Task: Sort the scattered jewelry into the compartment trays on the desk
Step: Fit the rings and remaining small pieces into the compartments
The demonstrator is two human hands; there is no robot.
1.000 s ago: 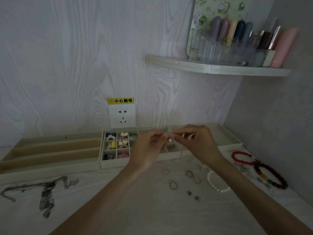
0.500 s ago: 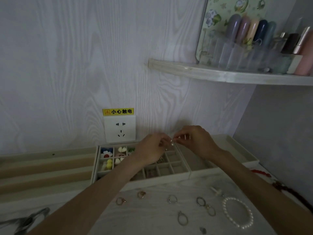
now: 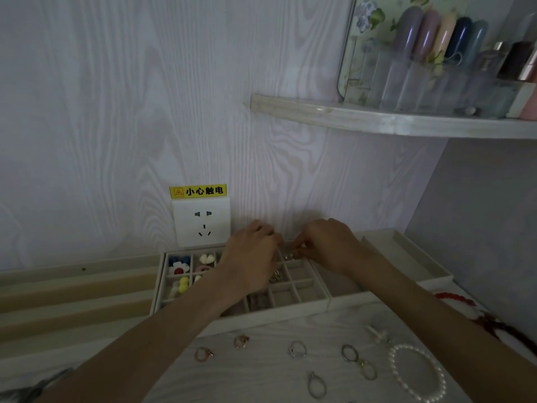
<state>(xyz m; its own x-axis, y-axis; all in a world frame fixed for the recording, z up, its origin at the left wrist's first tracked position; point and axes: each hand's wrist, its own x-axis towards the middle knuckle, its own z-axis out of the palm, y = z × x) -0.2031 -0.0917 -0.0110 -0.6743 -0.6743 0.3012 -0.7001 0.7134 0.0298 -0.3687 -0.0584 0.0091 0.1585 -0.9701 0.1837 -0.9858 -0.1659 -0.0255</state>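
Both hands hover over the back row of the small-cell grid tray (image 3: pixel 290 311). My right hand (image 3: pixel 328 247) pinches a small silver piece (image 3: pixel 289 256) just above a back cell. My left hand (image 3: pixel 250 257) has its fingers curled in towards the same piece and seems to pinch its other end, with the fingertips partly hidden. Coloured flower and heart studs (image 3: pixel 179 267) fill the tray's left cells. Several rings (image 3: pixel 297 349) and a pearl bracelet (image 3: pixel 418 376) lie loose on the desk in front.
A long-slot tray (image 3: pixel 72 286) sits to the left and an open tray (image 3: pixel 406 257) to the right. A red bead bracelet (image 3: pixel 453 298) lies at the right edge, a chain (image 3: pixel 23 391) at the bottom left. A wall socket (image 3: pixel 202 222) and a shelf (image 3: pixel 377 119) are above.
The view has moved closer and tilted up. Both hands moved forward together with the small silver piece and lowered it towards the grid tray's back row.
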